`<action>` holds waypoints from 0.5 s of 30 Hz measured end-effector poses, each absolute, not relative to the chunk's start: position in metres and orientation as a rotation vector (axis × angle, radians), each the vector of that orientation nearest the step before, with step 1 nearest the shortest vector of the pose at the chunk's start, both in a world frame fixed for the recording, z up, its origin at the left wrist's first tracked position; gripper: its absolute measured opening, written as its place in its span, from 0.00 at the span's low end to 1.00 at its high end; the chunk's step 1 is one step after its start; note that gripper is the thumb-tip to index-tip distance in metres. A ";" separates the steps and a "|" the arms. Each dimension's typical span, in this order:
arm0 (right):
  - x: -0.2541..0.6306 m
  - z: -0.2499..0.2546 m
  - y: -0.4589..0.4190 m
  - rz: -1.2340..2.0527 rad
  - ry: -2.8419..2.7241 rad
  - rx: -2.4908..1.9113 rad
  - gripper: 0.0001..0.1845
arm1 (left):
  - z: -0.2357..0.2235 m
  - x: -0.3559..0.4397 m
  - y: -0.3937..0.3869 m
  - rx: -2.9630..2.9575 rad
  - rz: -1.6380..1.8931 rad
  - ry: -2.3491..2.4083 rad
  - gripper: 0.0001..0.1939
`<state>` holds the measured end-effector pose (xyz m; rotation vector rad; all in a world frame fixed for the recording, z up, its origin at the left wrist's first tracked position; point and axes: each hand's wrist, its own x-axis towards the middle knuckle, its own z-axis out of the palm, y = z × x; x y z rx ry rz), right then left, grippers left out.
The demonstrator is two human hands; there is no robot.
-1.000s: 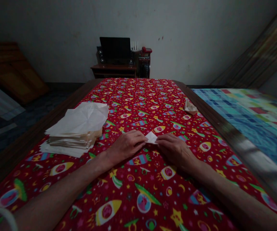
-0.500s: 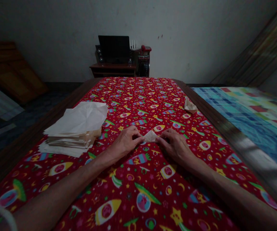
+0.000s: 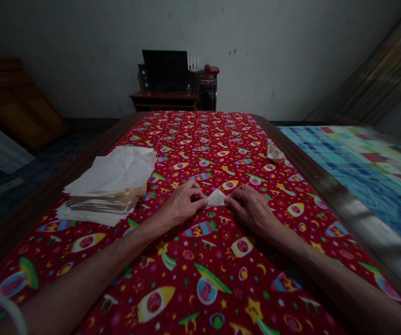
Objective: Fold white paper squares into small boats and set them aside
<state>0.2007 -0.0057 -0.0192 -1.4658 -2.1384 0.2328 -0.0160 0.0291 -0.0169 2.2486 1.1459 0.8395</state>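
A small folded piece of paper (image 3: 216, 197), pale and shaped like a low triangle, is held between my two hands just above or on the red cloth. My left hand (image 3: 185, 200) pinches its left corner between thumb and fingers. At the opposite corner, my right hand (image 3: 250, 204) grips it in the same way. To the left lies a stack of creased paper sheets (image 3: 116, 170), white on top and browner beneath. A folded paper piece (image 3: 275, 152) with raised sides rests farther off on the right.
A red cloth (image 3: 207, 284) printed with rockets covers the dark wooden table (image 3: 296, 163). Beyond its far end stand a monitor (image 3: 165, 70) with speakers and a red telephone (image 3: 211, 69). A bed with a patterned cover (image 3: 357, 172) is on the right, a wooden cabinet (image 3: 15, 102) on the left.
Both hands keep hold of the folded paper, which has shifted very slightly to the left. The paper stack and the other folded piece stay in place.
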 end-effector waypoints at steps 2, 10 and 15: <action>0.201 -0.019 -0.006 0.240 -2.150 -1.476 0.12 | -0.018 -0.016 0.030 2.211 0.834 1.139 0.06; 0.201 -0.022 -0.006 0.257 -2.130 -1.430 0.11 | -0.019 -0.014 0.026 2.178 0.874 1.153 0.10; 0.201 -0.022 -0.008 0.238 -2.103 -1.409 0.10 | -0.018 -0.014 0.022 2.243 0.800 1.149 0.11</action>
